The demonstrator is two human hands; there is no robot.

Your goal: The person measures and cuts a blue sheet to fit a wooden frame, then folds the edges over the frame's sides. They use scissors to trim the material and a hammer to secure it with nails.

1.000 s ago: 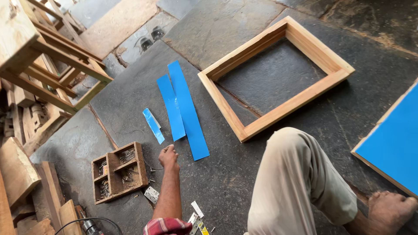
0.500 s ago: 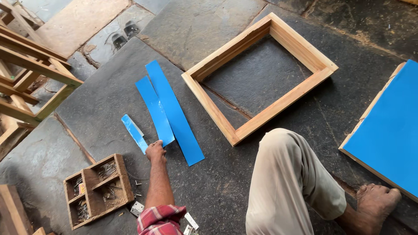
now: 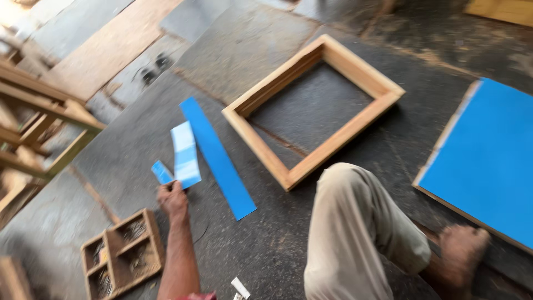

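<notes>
My left hand [image 3: 173, 200] reaches out over the dark stone floor and grips the near end of a short blue strip [image 3: 184, 154], which is raised off the floor and catches the light. A small blue offcut [image 3: 161, 171] sits just left of my fingers. A longer blue strip [image 3: 217, 160] lies flat on the floor to the right of the hand. Beyond it lies a square wooden frame [image 3: 313, 108] with nothing inside. My right hand is out of view.
A small wooden box with compartments [image 3: 122, 253] of nails sits by my left forearm. A blue-faced panel [image 3: 488, 161] lies at the right, near my bare foot [image 3: 463, 250]. My bent knee [image 3: 355, 233] fills the lower middle. Wooden furniture parts [image 3: 39, 122] stand at the left.
My left hand has taken hold of one of the two blue strips and lifted its end off the floor. The camera has shifted, so everything sits further right and lower in view.
</notes>
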